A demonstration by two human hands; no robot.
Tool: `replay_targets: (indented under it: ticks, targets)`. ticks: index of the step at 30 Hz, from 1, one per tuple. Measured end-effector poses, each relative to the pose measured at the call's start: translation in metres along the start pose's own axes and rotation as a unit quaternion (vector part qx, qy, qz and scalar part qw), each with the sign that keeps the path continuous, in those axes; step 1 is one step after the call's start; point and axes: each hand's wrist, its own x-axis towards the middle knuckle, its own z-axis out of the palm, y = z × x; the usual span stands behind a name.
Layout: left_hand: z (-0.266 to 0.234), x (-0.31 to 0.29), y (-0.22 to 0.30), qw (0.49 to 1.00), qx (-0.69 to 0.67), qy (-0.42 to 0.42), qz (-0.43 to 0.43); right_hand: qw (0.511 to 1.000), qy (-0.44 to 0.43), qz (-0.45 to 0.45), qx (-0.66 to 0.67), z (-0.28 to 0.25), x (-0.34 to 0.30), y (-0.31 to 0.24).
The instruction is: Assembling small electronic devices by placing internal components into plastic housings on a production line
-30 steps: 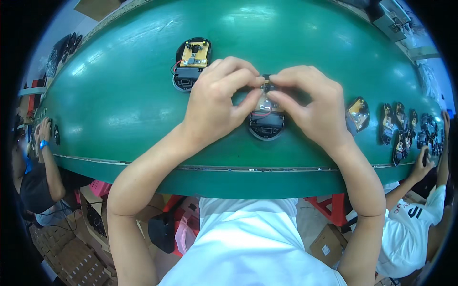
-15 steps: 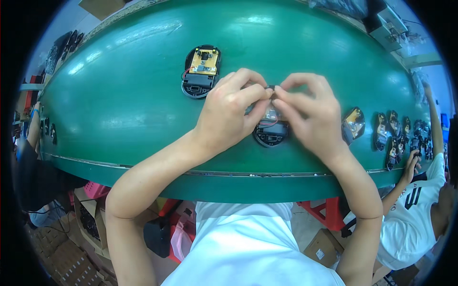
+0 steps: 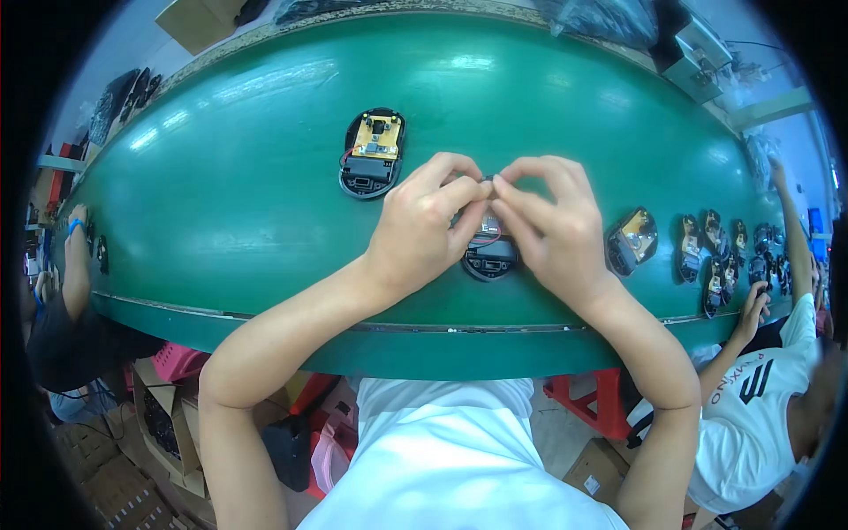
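An open computer mouse base (image 3: 489, 266), black with a battery compartment, a red wire and a circuit board, lies on the green table between my hands. My left hand (image 3: 413, 221) and my right hand (image 3: 563, 223) meet over its far end, thumbs and forefingers pinched together. A small dark bit shows at the fingertips; what it is cannot be made out, and the fingers cover much of the board. Farther off to the left rests a second open mouse base (image 3: 369, 166) with a yellowish board and red wire, touched by neither hand.
Another mouse base (image 3: 631, 242) lies right of my right hand. Beyond it sit several more mouse bases (image 3: 713, 252), near a co-worker's hand (image 3: 753, 309). At the far left, another person's arm (image 3: 78, 265) reaches over the table (image 3: 247, 203). Plastic bags (image 3: 609, 22) lie along the back edge.
The whole view has shifted slightly, so the table and mouse bases appear a little lower. Both hands keep the same pinch over the mouse base.
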Motion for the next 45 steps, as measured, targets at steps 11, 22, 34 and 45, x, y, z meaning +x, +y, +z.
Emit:
replay_targets:
  ticks: [11,22,34,45]
  targets:
    - [-0.032,-0.03,0.019,0.994,-0.024,-0.109,0.014,0.999,-0.002,0.05,0.005,-0.03,0.106,0.066]
    - [-0.06,-0.051,0.001,0.967,-0.05,-0.206,0.14,0.995,0.011,0.056,-0.076,0.014,0.315,0.221]
    - [-0.075,-0.044,-0.035,0.93,-0.247,-0.268,0.051,0.968,-0.174,0.02,-0.178,0.164,0.386,0.206]
    - [-0.075,-0.036,-0.029,0.935,-0.304,-0.177,0.04,0.969,-0.242,-0.037,-0.028,0.214,0.391,0.187]
